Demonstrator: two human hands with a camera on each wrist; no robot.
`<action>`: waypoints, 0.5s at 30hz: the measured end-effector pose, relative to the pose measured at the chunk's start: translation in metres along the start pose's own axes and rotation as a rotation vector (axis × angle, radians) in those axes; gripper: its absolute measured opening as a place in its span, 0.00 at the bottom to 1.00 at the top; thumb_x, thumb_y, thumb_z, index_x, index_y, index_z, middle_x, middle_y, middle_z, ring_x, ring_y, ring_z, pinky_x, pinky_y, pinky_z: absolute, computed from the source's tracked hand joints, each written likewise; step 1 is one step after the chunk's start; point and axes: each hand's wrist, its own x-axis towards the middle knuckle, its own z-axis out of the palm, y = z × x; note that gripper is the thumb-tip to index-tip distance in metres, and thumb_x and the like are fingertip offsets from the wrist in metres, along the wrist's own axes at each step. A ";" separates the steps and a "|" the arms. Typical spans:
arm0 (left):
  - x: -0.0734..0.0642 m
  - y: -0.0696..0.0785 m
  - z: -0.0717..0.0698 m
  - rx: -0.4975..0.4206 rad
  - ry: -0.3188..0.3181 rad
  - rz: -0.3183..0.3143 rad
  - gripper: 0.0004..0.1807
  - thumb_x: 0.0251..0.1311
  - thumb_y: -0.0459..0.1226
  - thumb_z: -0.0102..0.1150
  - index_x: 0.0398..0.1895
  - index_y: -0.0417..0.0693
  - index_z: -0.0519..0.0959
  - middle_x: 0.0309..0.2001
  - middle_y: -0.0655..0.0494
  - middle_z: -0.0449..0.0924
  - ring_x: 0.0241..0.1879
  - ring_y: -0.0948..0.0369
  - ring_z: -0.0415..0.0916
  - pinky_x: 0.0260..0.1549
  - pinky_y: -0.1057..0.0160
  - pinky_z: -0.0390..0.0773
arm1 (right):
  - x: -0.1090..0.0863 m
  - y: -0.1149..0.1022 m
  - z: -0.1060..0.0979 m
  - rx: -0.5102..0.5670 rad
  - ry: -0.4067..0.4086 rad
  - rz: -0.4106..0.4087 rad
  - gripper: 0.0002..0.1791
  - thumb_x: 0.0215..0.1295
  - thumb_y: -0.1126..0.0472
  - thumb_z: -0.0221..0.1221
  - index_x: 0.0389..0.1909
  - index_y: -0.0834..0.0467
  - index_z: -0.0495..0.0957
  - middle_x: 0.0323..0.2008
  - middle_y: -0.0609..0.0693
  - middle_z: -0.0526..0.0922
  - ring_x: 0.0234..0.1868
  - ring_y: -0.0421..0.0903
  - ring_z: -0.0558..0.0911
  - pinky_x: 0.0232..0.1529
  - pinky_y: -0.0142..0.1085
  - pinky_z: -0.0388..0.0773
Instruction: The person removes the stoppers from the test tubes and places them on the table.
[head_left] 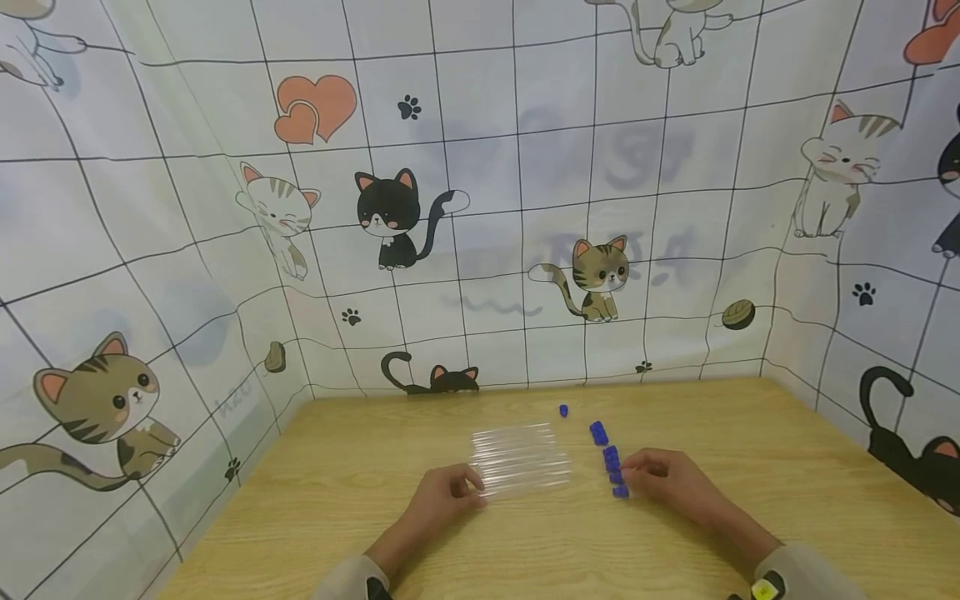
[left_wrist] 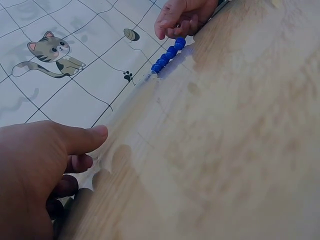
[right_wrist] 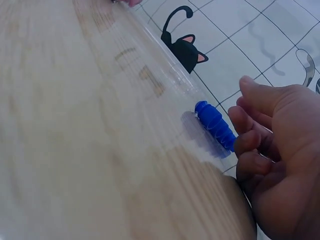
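Observation:
Several thin clear tubes (head_left: 519,460) lie side by side on the table in the head view. At their left ends is my left hand (head_left: 447,492), its thumb and fingertips right by the nearest tubes, with the fingers loosely bent. To the right of the tubes, small blue ridged pieces (head_left: 612,459) form a line running away from me. My right hand (head_left: 669,479) is beside the near part of that line, fingertips close against it. In the right wrist view its fingers (right_wrist: 247,142) curl loosely next to the blue pieces, and no piece shows between them.
One blue piece (head_left: 563,410) sits apart, beyond the tubes. The wooden table (head_left: 337,467) ends at a white cloth (head_left: 487,225) with cats and grid lines, which hangs behind it and on both sides.

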 end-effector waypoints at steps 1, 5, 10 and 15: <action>0.000 0.001 0.000 -0.003 0.001 -0.004 0.07 0.52 0.36 0.70 0.34 0.49 0.81 0.20 0.63 0.74 0.21 0.69 0.68 0.26 0.67 0.70 | 0.000 -0.002 0.001 -0.006 0.014 0.008 0.17 0.66 0.50 0.59 0.46 0.59 0.80 0.39 0.52 0.82 0.38 0.43 0.79 0.36 0.34 0.75; 0.001 0.009 -0.004 -0.025 0.028 -0.039 0.06 0.53 0.37 0.69 0.33 0.48 0.81 0.17 0.63 0.71 0.18 0.68 0.66 0.21 0.68 0.69 | 0.000 -0.012 0.004 -0.078 0.051 -0.010 0.18 0.66 0.47 0.58 0.43 0.58 0.81 0.37 0.50 0.82 0.36 0.44 0.79 0.32 0.34 0.75; 0.002 0.021 -0.013 -0.002 0.103 -0.001 0.05 0.58 0.40 0.66 0.32 0.50 0.81 0.17 0.63 0.68 0.19 0.68 0.64 0.20 0.69 0.66 | -0.004 -0.026 0.004 -0.295 0.094 -0.199 0.12 0.66 0.48 0.58 0.39 0.52 0.81 0.33 0.40 0.81 0.33 0.38 0.75 0.28 0.32 0.71; 0.009 0.030 -0.032 0.109 0.186 0.086 0.03 0.60 0.42 0.64 0.33 0.56 0.81 0.20 0.66 0.69 0.22 0.67 0.65 0.22 0.68 0.66 | -0.012 -0.042 -0.012 -0.486 0.045 -0.402 0.09 0.65 0.52 0.61 0.43 0.49 0.78 0.41 0.41 0.79 0.40 0.43 0.77 0.35 0.39 0.75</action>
